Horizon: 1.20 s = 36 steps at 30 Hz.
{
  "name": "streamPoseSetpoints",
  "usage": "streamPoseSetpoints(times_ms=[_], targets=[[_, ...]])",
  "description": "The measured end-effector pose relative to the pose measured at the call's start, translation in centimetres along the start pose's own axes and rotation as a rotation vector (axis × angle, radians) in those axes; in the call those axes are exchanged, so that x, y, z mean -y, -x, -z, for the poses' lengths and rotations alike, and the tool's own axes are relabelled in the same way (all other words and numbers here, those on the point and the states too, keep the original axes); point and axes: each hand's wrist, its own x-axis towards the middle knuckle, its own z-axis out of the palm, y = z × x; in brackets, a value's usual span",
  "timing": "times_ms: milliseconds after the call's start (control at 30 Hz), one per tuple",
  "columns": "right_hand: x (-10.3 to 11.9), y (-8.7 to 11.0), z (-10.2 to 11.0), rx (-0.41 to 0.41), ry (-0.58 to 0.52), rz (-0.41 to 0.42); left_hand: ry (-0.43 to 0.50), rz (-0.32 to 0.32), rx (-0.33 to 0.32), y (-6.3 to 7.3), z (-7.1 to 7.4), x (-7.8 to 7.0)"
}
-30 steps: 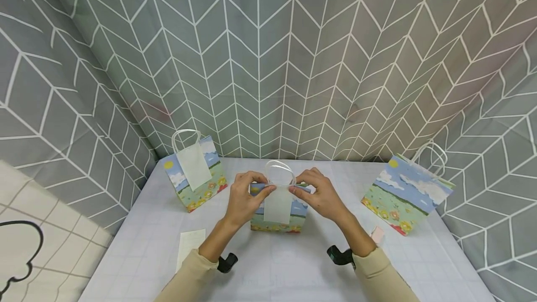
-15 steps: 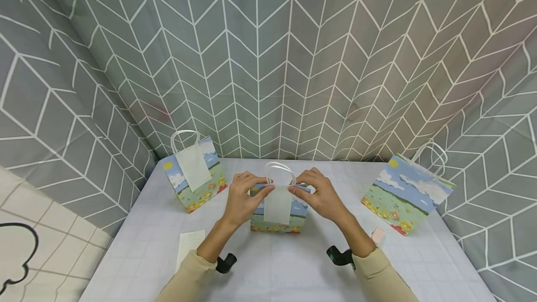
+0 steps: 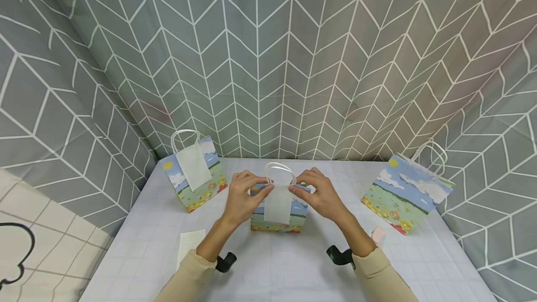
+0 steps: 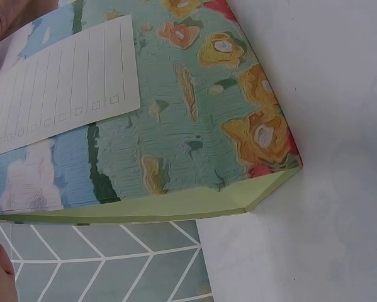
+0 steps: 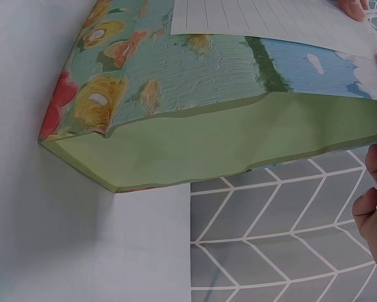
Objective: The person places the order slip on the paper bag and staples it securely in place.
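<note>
Pinching bag (image 3: 277, 227) top at card (image 3: 277, 206) corners, both hands (image 3: 242, 199); rear contact hidden.

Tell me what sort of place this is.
Probably a curtained-off tabletop workspace: a grey patterned curtain hangs behind a white-topped table holding three paper bags.

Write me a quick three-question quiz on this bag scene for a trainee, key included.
1. In the left wrist view, what is printed on the white card at the middle bag? A: stars. B: lines with small boxes. C: a large sun.
2. True or false: the left hand and right hand both pinch at the top of the middle bag.
3. In the head view, which bag shows no card on its visible face?

Key: 1. B. 2. True. 3. The right bag.
</note>
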Motion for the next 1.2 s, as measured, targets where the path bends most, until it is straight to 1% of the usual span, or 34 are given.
streamPoseSetpoints(times_ms=[267, 533, 733, 933, 1033, 1200], targets=[[0.0, 0.2, 0.1, -0.002, 0.026, -0.017, 0.006, 0.014, -0.001, 0.1, 0.0, 0.0], [-0.4, 1.3, 1.5, 0.007, 0.086, -0.104, -0.007, 0.014, -0.006, 0.0, 0.0, 0.0], [-0.8, 2.7, 2.7, 0.017, 0.099, -0.172, 0.002, 0.006, -0.016, -0.1, 0.1, -0.1], [-1.6, 4.4, 3.7, 0.047, 0.116, -0.207, 0.006, 0.007, -0.028, 0.0, 0.2, -0.1], [-2.1, 5.2, 4.3, 0.056, 0.125, -0.236, 0.005, 0.0, -0.034, 0.0, 0.1, -0.1], [-3.5, 7.2, 5.7, 0.064, 0.172, -0.305, 0.012, -0.008, -0.036, -0.2, -0.1, 0.0]])
